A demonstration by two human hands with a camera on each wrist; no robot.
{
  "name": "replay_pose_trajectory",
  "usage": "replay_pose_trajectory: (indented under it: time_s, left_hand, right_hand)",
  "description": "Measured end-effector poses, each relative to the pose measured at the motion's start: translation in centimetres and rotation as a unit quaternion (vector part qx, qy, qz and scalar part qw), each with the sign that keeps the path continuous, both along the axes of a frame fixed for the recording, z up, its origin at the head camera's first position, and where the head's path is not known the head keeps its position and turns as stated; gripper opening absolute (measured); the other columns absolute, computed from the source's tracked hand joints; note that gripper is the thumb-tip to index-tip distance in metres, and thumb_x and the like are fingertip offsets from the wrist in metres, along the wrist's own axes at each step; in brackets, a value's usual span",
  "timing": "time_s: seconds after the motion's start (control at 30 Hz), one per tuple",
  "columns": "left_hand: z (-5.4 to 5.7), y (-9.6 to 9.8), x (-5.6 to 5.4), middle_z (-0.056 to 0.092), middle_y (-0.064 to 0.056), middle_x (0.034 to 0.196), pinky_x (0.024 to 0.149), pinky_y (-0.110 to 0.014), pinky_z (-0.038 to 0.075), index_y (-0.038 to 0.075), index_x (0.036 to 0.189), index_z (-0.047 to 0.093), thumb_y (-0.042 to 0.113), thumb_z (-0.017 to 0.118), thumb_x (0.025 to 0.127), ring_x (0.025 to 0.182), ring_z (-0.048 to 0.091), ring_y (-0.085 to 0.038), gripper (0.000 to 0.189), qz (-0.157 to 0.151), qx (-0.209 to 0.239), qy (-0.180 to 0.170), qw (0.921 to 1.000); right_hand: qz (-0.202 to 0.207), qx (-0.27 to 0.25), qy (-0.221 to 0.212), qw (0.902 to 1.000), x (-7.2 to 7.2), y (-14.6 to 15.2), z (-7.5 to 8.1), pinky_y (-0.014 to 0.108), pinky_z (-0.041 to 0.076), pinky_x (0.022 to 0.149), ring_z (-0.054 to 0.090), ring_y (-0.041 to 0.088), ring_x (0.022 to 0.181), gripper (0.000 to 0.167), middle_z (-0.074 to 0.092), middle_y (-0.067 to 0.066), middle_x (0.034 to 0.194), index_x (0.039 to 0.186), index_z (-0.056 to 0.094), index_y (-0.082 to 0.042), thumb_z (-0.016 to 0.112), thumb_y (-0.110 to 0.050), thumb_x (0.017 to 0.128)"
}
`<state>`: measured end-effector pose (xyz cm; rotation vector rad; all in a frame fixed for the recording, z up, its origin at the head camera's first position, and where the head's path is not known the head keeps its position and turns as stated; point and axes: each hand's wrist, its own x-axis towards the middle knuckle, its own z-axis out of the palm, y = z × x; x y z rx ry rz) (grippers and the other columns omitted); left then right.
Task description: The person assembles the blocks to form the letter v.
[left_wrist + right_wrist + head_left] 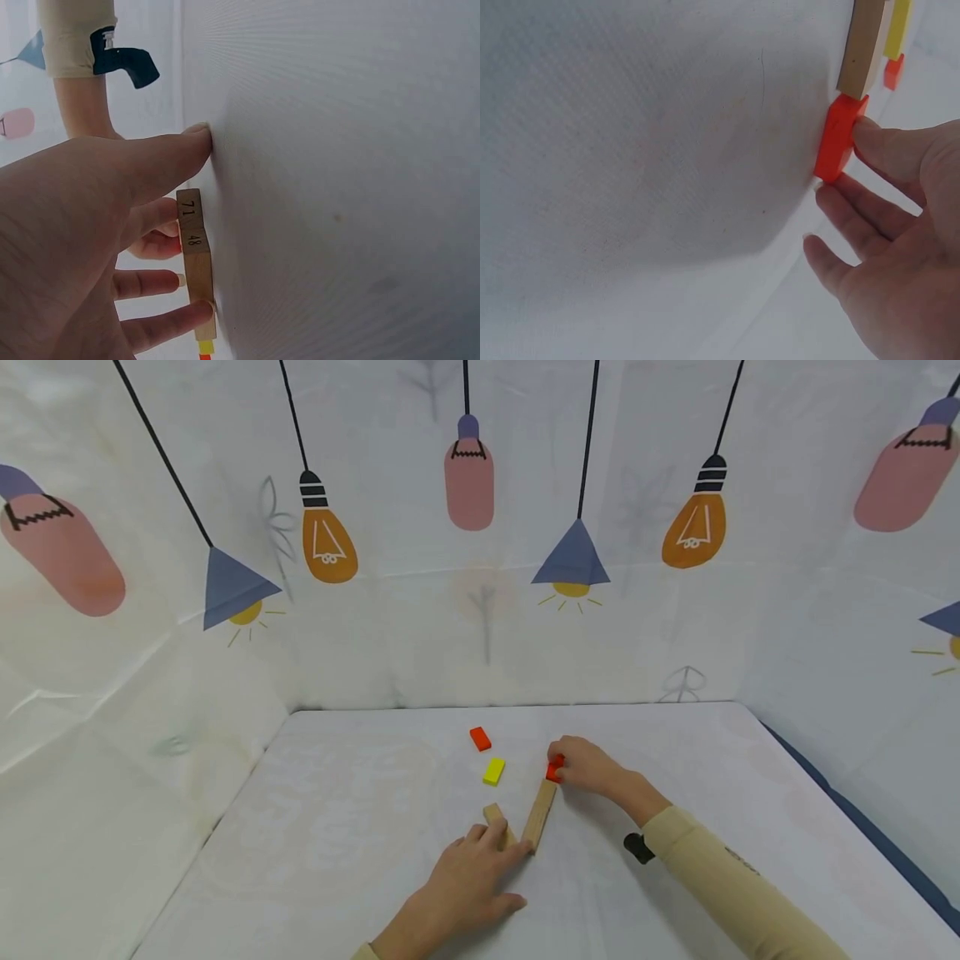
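In the head view my right hand (588, 766) pinches a red block (554, 772) at the far end of a long wooden block (542, 814). The right wrist view shows my thumb against one side of that red block (835, 142), with fingertips by its end. My left hand (468, 881) spreads over a second wooden block (492, 812), its fingers extended and touching the wood. The two wooden blocks slant toward each other at their near ends. Printed numbers show on the wood (193, 240) in the left wrist view.
Beyond the left wooden block lie a yellow block (494, 771) and another red block (481, 738). The white table (322, 810) meets a hanging cloth (420, 652) printed with lamps at its back edge. A black wrist camera (639, 848) sticks out from my right sleeve.
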<state>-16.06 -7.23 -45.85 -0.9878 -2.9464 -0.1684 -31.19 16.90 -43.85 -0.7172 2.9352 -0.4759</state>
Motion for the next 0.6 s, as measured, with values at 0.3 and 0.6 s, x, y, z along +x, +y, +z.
replay_pose_trajectory:
  time_s: [0.3,0.6]
  left_hand:
    - [0.13,0.02,0.07,0.049,-0.002,0.133,0.067,-0.029,0.049,0.043,0.14,0.051,0.061,0.069,0.083,0.102,0.053,-0.019,0.063,0.002,-0.003,0.0,1.0]
    - [-0.03,-0.03,0.1,0.048,-0.003,0.136,0.07,-0.031,0.05,0.043,0.14,0.05,0.061,0.069,0.083,0.104,0.053,-0.02,0.063,0.002,-0.005,-0.006,1.0]
  right_hand:
    - [-0.007,-0.011,-0.006,0.9999,0.04,0.01,-0.12,0.039,0.05,0.083,0.054,0.018,0.085,0.012,0.064,0.003,0.091,0.098,0.067,-0.008,0.065,-0.002,0.087]
    - [-0.013,-0.014,-0.014,0.9997,0.19,-0.19,-0.13,0.04,0.05,0.085,0.054,0.018,0.086,0.012,0.064,0.004,0.094,0.098,0.067,-0.008,0.067,-0.003,0.087]
